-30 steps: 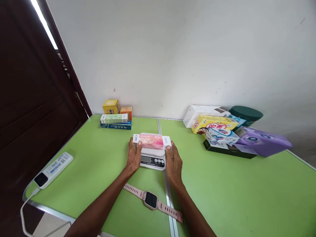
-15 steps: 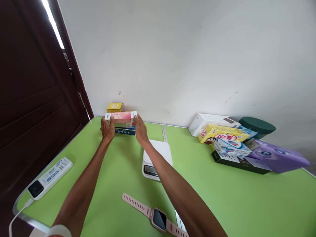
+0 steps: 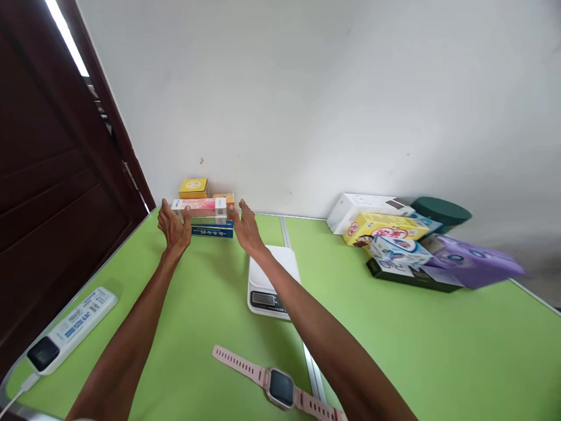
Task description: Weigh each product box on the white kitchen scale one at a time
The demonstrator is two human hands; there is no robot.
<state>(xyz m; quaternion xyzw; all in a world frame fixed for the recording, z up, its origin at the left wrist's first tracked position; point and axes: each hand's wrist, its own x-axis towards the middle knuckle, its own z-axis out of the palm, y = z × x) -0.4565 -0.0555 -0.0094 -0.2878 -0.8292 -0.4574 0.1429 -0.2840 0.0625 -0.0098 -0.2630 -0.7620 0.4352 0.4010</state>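
A long pink and white box (image 3: 199,204) lies level on top of a small stack of boxes by the wall. Beneath it a dark blue box (image 3: 213,231) shows at the bottom. At the left end of the pink box is my left hand (image 3: 174,227), fingers spread, with the thumb by its front face. My right hand (image 3: 246,227) is open at the other end, its thumb close to the box's end. Behind the stack are a yellow box (image 3: 193,187) and a partly hidden orange box (image 3: 224,199).
A white kitchen scale (image 3: 280,269) stands under my right forearm, with a pink-strapped smartwatch (image 3: 280,387) nearer me. On the left lies a white device with a cable (image 3: 72,330). Several boxes, including a yellow one (image 3: 381,227) and a purple package (image 3: 475,260), are piled right.
The pink box has come down onto the stack. My fingers have spread and loosened from its ends. The view has shifted slightly.
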